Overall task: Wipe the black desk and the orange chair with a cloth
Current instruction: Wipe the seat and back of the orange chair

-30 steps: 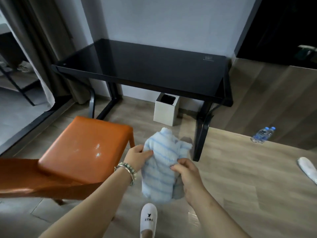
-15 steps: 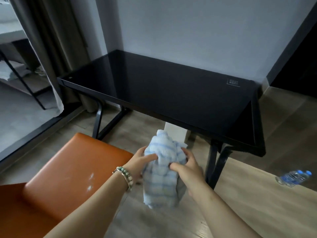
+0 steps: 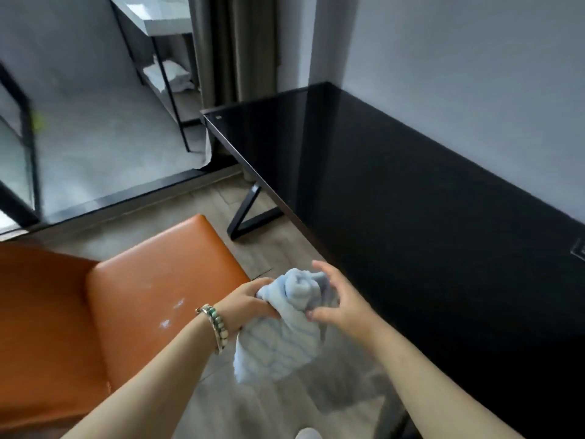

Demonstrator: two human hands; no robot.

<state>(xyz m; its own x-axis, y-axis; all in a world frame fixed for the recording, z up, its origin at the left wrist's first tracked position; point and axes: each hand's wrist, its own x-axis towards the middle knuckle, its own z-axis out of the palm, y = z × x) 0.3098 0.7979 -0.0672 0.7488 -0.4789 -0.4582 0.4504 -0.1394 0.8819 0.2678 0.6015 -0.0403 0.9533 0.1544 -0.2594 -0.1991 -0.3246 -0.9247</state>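
Head view showed the left hand [image 3: 250, 304] with fingers clenched on the bunched blue-striped cloth [image 3: 278, 340], which hung in the air above the wooden floor [image 3: 253, 403]. The right hand [image 3: 343, 304] cupped its other side, fingers spread and loosely curved, thumb tip touching it. The orange chair [image 3: 152, 296] stood just left, and beyond them the black desk [image 3: 411, 217] ran along the grey wall [image 3: 459, 58].

We list one black glossy glass-topped bench [image 3: 395, 201], set against the pale grey wall [image 3: 459, 74]. It bears a small rectangular inset plate [image 3: 581, 248] at its right end. We also list one pale wood-plank floor [image 3: 202, 210]. On it stand the bench's black angled metal leg [image 3: 250, 207] and one orange leather-look chair [image 3: 152, 280], near the bench's front edge but apart from it. We note white specks [image 3: 172, 313] on the chair seat.
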